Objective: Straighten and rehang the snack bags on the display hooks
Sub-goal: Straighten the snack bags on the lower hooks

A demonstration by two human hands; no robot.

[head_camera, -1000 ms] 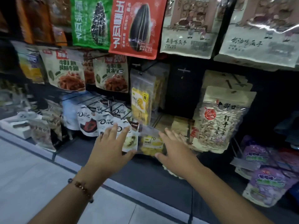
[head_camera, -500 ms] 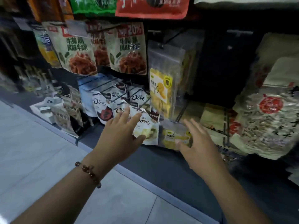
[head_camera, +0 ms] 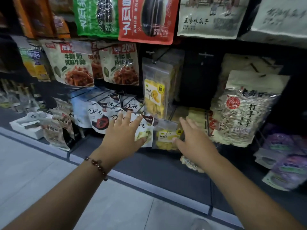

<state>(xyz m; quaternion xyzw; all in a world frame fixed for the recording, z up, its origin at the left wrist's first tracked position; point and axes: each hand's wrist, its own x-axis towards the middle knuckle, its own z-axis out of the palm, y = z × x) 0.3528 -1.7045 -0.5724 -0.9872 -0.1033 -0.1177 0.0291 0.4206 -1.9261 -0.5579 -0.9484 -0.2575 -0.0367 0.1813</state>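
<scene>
A small clear bag of yellow dried fruit (head_camera: 166, 138) hangs low on the dark display wall. My left hand (head_camera: 123, 136), fingers spread, lies over a white Dove bag (head_camera: 144, 131) just left of it. My right hand (head_camera: 192, 141) is open at the fruit bag's right edge, its thumb touching the bag. Neither hand holds anything. A taller clear bag of dried mango (head_camera: 156, 90) hangs on a hook directly above. More Dove bags (head_camera: 98, 115) hang on wire hooks to the left.
Beef-snack bags (head_camera: 119, 67) and sunflower-seed bags (head_camera: 147, 19) hang in the upper rows. A large bag of seeds (head_camera: 240, 113) hangs to the right, purple bags (head_camera: 285, 156) lower right. A white box (head_camera: 26, 125) sits on the dark base ledge (head_camera: 149, 166). Grey floor tiles lie below.
The view has tilted back upward, showing more of the top row. Both hands stay open and have edged closer to the small dried-fruit bag, the right thumb now at its edge.
</scene>
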